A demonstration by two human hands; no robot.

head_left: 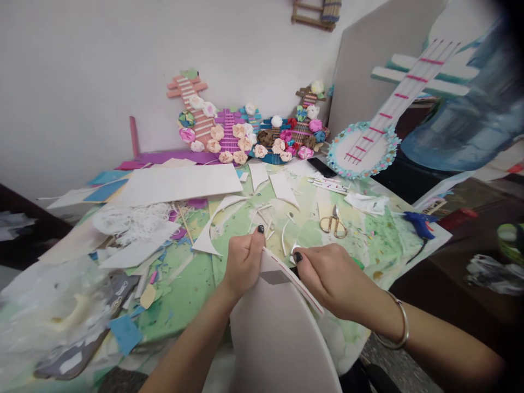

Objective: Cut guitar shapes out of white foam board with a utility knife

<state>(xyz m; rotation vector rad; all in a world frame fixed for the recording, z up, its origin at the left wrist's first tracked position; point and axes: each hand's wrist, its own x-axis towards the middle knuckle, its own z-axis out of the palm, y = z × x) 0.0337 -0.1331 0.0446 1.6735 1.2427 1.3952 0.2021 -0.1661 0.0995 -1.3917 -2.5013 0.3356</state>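
A large white foam board piece [278,333] with a curved edge stands tilted over the table's near edge, between my arms. My left hand [242,261] is closed on its upper left edge, thumb on top. My right hand [327,275] is closed over the curved right edge, where a red-marked strip runs; a thin blade-like tool seems to be in it, mostly hidden. A small grey tab [275,277] shows on the board between the hands.
Gold scissors [334,222] lie ahead on the green-stained table cover [184,289]. White foam offcuts [213,226], a white sheet [180,183], a blue glue gun [417,222], flowered paper guitars [245,134] and a large white guitar model [380,125] stand beyond.
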